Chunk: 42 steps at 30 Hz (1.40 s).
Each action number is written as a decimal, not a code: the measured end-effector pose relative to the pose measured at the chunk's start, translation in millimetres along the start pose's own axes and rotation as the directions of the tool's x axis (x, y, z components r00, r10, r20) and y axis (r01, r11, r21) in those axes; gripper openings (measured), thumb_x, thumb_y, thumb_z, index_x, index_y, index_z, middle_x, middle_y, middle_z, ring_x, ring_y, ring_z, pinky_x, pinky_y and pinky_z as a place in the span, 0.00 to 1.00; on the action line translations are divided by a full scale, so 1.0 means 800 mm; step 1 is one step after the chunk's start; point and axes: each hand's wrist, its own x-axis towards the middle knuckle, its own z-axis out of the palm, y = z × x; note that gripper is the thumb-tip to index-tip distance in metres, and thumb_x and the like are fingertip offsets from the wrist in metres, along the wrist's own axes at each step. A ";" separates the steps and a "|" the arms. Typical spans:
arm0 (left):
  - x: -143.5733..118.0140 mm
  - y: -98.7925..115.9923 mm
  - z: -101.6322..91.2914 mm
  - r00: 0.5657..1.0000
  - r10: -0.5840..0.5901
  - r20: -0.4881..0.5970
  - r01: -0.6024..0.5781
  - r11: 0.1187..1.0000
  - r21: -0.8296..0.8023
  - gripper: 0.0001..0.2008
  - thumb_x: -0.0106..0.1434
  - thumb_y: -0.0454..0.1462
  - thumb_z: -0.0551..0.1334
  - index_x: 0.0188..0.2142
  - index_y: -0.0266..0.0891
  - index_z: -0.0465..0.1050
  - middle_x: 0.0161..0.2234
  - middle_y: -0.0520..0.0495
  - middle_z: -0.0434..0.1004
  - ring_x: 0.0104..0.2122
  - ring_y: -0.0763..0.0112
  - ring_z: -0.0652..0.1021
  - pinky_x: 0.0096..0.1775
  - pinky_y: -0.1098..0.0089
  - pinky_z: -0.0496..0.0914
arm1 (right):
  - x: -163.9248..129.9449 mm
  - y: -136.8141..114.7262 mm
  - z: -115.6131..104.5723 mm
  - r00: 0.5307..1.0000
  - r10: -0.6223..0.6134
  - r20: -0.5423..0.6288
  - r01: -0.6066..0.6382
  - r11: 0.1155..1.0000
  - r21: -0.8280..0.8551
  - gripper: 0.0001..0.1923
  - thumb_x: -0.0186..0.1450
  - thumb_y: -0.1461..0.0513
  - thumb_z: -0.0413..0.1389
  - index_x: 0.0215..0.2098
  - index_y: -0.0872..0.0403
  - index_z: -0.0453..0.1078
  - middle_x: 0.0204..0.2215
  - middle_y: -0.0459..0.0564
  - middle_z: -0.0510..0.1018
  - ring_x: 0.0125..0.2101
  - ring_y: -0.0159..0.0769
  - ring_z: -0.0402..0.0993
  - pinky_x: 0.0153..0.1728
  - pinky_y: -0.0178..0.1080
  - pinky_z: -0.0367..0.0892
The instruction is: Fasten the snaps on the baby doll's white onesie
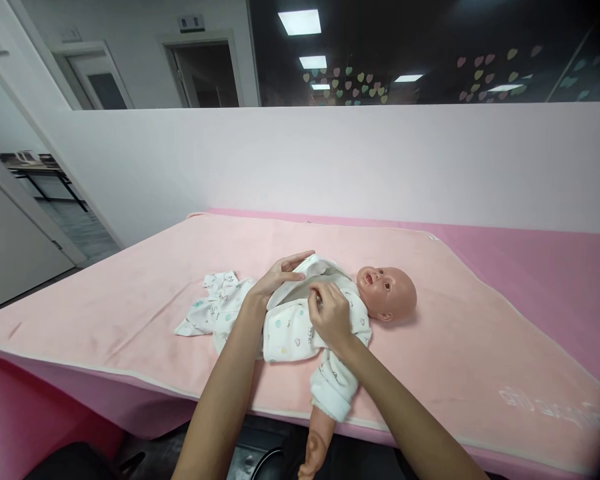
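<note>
A pale pink blanket (pixel 130 300) is covering the desk, and on it, near the front edge, a baby doll (pixel 387 293) is lying on its back with its head pointing right. At the left end, the loose lower half of a white printed garment (pixel 215 313) is trailing crumpled on the blanket, apart from the body. The left hand (pixel 275 277) is lying fairly flat, fingers extended and lifting the upper flap of the garment at the doll's chest. Just right of it, the right hand (pixel 330 313) is pinching the overlapping front edge between thumb and fingertips. The cloth is looking thin, soft and limp; it is probably creasing and sliding easily, so hems and flap edges are likely the best places to grip. The doll is probably light, with a hard smooth head and loosely hinged limbs; one bare arm (pixel 315 443) is hanging over the desk's front edge. Supporting the torso seems safer than tugging a sleeve (pixel 333 390).
</note>
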 end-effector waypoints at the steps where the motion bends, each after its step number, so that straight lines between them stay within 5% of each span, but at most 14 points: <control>1: 0.001 -0.001 0.000 1.000 -0.019 0.007 0.019 1.000 -0.013 0.33 0.46 0.33 0.66 0.54 0.39 0.64 0.54 0.43 0.65 0.52 0.57 0.67 0.50 0.66 0.62 | 0.001 0.001 0.000 1.000 0.009 0.022 -0.008 0.999 -0.036 0.08 0.63 0.67 0.45 0.33 0.54 0.65 0.28 0.49 0.72 0.31 0.35 0.66 0.34 0.37 0.60; 6: 0.004 -0.006 -0.003 0.997 0.005 0.078 -0.006 1.000 0.013 0.28 0.49 0.34 0.65 0.52 0.39 0.67 0.54 0.43 0.65 0.53 0.58 0.66 0.52 0.66 0.60 | 0.002 0.003 0.002 0.998 -0.015 0.066 0.025 0.988 -0.151 0.09 0.62 0.65 0.47 0.25 0.54 0.64 0.23 0.48 0.70 0.30 0.36 0.64 0.37 0.40 0.57; 10: 0.002 -0.007 0.002 0.980 -0.031 0.199 -0.008 0.981 0.194 0.26 0.49 0.35 0.66 0.50 0.38 0.69 0.51 0.42 0.69 0.52 0.61 0.67 0.48 0.69 0.62 | 0.011 0.013 -0.010 0.977 0.098 -0.189 -0.099 0.995 0.002 0.10 0.60 0.69 0.44 0.30 0.54 0.65 0.28 0.50 0.71 0.33 0.37 0.66 0.37 0.40 0.60; 13: 0.002 -0.008 0.011 0.913 -0.179 0.367 0.066 0.951 0.301 0.25 0.51 0.37 0.65 0.50 0.39 0.68 0.45 0.41 0.73 0.36 0.71 0.73 0.33 0.75 0.65 | 0.022 0.028 -0.024 0.935 0.159 -0.318 -0.145 0.987 0.069 0.13 0.59 0.70 0.42 0.37 0.55 0.65 0.34 0.52 0.72 0.38 0.38 0.66 0.39 0.41 0.61; 15: 0.002 -0.008 0.015 0.866 -0.260 0.427 0.104 0.929 0.354 0.24 0.52 0.37 0.65 0.50 0.38 0.69 0.43 0.40 0.75 0.26 0.78 0.71 0.26 0.77 0.61 | 0.027 0.038 -0.029 0.966 0.116 -0.229 -0.107 0.993 0.053 0.14 0.59 0.70 0.43 0.38 0.55 0.66 0.35 0.51 0.73 0.38 0.37 0.67 0.40 0.40 0.61; 18: 0.000 -0.005 0.011 0.855 -0.291 0.429 0.136 0.924 0.357 0.23 0.52 0.39 0.64 0.48 0.36 0.70 0.41 0.39 0.75 0.23 0.80 0.68 0.23 0.77 0.60 | 0.027 0.048 -0.029 1.000 -0.022 -0.012 0.022 1.000 -0.021 0.13 0.60 0.68 0.44 0.35 0.54 0.69 0.28 0.49 0.75 0.33 0.37 0.68 0.37 0.39 0.61; 21: -0.002 -0.005 -0.012 0.900 -0.303 0.312 0.183 0.915 0.359 0.24 0.52 0.42 0.63 0.47 0.34 0.70 0.40 0.37 0.75 0.23 0.77 0.70 0.24 0.76 0.62 | 0.020 0.051 -0.024 0.992 -0.124 0.005 0.123 0.984 -0.132 0.12 0.59 0.68 0.46 0.33 0.54 0.71 0.21 0.48 0.73 0.26 0.35 0.66 0.33 0.38 0.60; 23: 0.000 -0.009 -0.030 0.991 -0.133 -0.013 0.129 0.927 0.352 0.21 0.54 0.43 0.60 0.45 0.32 0.71 0.39 0.37 0.75 0.24 0.77 0.71 0.25 0.76 0.62 | 0.016 0.054 -0.023 0.985 -0.166 -0.044 0.154 0.967 -0.201 0.12 0.59 0.68 0.47 0.32 0.55 0.72 0.17 0.46 0.70 0.21 0.33 0.63 0.31 0.37 0.59; 26: 0.009 -0.021 -0.043 0.881 0.060 -0.470 0.162 0.894 0.418 0.21 0.58 0.42 0.53 0.46 0.30 0.68 0.41 0.36 0.73 0.30 0.72 0.74 0.30 0.73 0.65 | 0.013 0.058 -0.026 0.981 -0.174 -0.084 0.147 0.955 -0.257 0.13 0.59 0.67 0.46 0.31 0.54 0.73 0.13 0.44 0.69 0.17 0.31 0.61 0.27 0.36 0.57; 27: 0.014 -0.025 -0.042 0.862 0.085 -0.500 0.205 0.844 0.496 0.21 0.58 0.41 0.52 0.47 0.30 0.68 0.42 0.36 0.73 0.33 0.70 0.74 0.32 0.72 0.66 | 0.014 0.059 -0.029 0.983 -0.164 -0.087 0.136 0.955 -0.262 0.13 0.59 0.67 0.46 0.31 0.54 0.73 0.14 0.44 0.69 0.17 0.30 0.62 0.26 0.35 0.57; 31: 0.035 -0.034 -0.017 0.917 0.110 -0.383 0.292 0.467 0.834 0.21 0.58 0.42 0.51 0.47 0.33 0.68 0.47 0.37 0.71 0.45 0.61 0.72 0.45 0.65 0.64 | 0.023 0.064 -0.054 0.980 -0.015 -0.200 -0.034 0.969 -0.243 0.14 0.59 0.65 0.45 0.33 0.54 0.74 0.20 0.48 0.75 0.20 0.32 0.66 0.25 0.35 0.57; 36: 0.057 -0.051 0.009 0.933 0.134 -0.335 0.279 0.318 0.906 0.23 0.60 0.43 0.50 0.52 0.35 0.63 0.57 0.37 0.60 0.57 0.55 0.58 0.55 0.55 0.50 | 0.043 0.108 -0.098 0.886 0.333 -0.324 -0.403 0.898 -0.178 0.14 0.58 0.63 0.45 0.32 0.53 0.72 0.31 0.51 0.76 0.34 0.37 0.69 0.35 0.38 0.60; 40: 0.061 -0.067 0.006 0.947 0.058 -0.316 0.300 0.194 0.934 0.25 0.63 0.48 0.43 0.48 0.35 0.66 0.53 0.36 0.65 0.58 0.54 0.56 0.55 0.51 0.46 | 0.045 0.168 -0.120 0.750 0.660 -0.042 -0.652 0.749 0.119 0.11 0.53 0.57 0.51 0.28 0.53 0.73 0.32 0.49 0.77 0.35 0.38 0.69 0.40 0.41 0.61; 42: 0.060 -0.067 0.004 0.947 0.059 -0.317 0.305 0.152 0.940 0.27 0.63 0.50 0.42 0.45 0.33 0.67 0.49 0.34 0.68 0.54 0.53 0.63 0.55 0.49 0.44 | 0.039 0.186 -0.124 0.694 0.715 0.085 -0.704 0.649 0.289 0.14 0.54 0.54 0.51 0.28 0.54 0.73 0.32 0.49 0.77 0.35 0.38 0.70 0.40 0.40 0.63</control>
